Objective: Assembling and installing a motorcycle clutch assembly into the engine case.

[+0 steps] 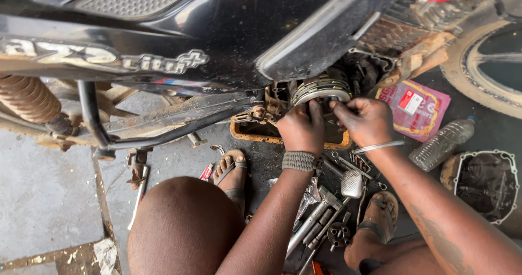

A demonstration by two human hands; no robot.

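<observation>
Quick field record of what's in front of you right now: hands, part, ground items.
left hand: fingers on the clutch pack
right hand: also at the clutch pack, its right side
motorcycle: black, engine side open
drain tray: orange, under the engine
engine cover: on the ground, far right
plastic bottle: lying beside the cover
tools: scattered between the feet

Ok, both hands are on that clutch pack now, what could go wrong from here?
The stacked clutch pack is gripped by the left hand and right hand at its lower edge only; plates might slip off, landing in the orange drip tray or on the dirty floor. Loose tools lie between the sandalled feet, so shifting could scatter them. The removed engine cover lies open to grit.
</observation>
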